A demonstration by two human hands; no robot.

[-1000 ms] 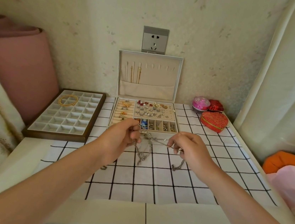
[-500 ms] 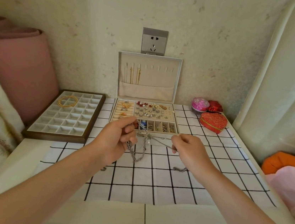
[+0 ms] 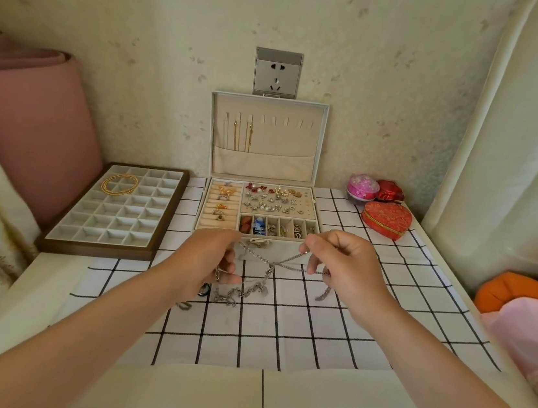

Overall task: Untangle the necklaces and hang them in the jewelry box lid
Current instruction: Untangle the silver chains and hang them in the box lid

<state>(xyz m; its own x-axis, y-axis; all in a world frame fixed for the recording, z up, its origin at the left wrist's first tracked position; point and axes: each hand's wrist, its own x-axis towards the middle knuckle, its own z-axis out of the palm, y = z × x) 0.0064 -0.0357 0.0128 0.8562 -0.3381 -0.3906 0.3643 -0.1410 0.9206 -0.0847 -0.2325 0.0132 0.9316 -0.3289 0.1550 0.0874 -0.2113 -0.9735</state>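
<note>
A tangle of silver necklaces stretches between my two hands just above the checked cloth, in front of the jewelry box. My left hand pinches one end of the chains, and loose strands hang below it onto the cloth. My right hand pinches the other end, with a short tail dangling beneath it. The open jewelry box stands against the wall. Its upright lid carries a row of hooks, and two gold chains hang from hooks at the left.
A compartment tray with a gold chain coil lies at the left. A red heart-shaped box, a pink round box and a red box sit at the back right. A curtain hangs at the right.
Both hands have shifted slightly apart and the tangle has dropped lower, so more chain lies on the cloth below my left hand.
</note>
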